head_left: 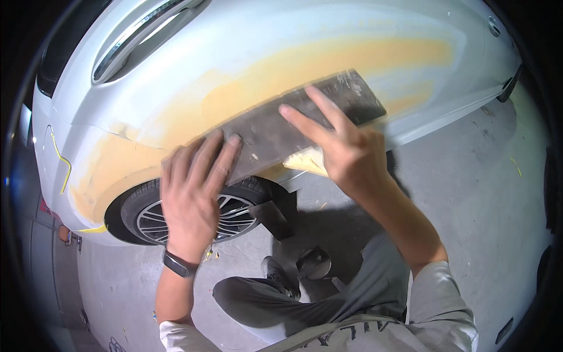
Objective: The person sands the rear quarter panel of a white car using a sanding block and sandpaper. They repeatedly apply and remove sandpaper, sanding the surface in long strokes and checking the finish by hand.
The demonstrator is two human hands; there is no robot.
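Note:
A long dark flat sanding board (pixel 275 132) lies slantwise against the yellow filler patch (pixel 246 88) on the white car's (pixel 258 23) side panel. My left hand (pixel 193 188), with a dark wristband, grips the board's lower left end, its fingers bent over the face. My right hand (pixel 352 149) holds the board's right half, index and middle fingers stretched over it; its thumb is hidden. A cream-yellow patch (pixel 307 161) shows below the board beside my right hand; I cannot tell whether it is paper or filler. Both hands are slightly blurred.
Beneath the panel is the car's wheel (pixel 234 214). A dark rectangular plate (pixel 271 219) leans near the tyre, and a round dark object (pixel 314 263) stands on the grey floor (pixel 463 193) by my shoe (pixel 280 277). Yellow tape (pixel 61 158) edges the panel at left.

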